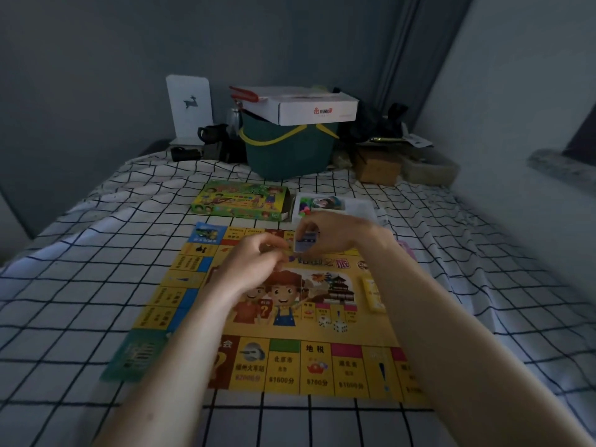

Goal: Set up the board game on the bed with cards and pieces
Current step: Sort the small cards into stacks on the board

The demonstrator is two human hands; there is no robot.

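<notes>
A yellow game board (290,366) lies flat on the checked bedsheet. Above its far half my right hand (335,233) grips a small stack of cards (306,244) with a blue-grey face. My left hand (254,262) hovers just left of the stack with its fingers curled; whether they hold anything is blurred. A yellow card pack (374,293) lies on the board's right side. Beyond the board sit the green game box lid (238,200) and the open box tray (332,206) with pieces inside. A green card (135,356) lies at the board's near left corner.
At the head of the bed stand a dark green basket (290,153) topped by a white carton (309,104), a brown cardboard box (377,167), a white bookend (188,108) and dark clutter. Walls close in on the left and right of the bed (80,285).
</notes>
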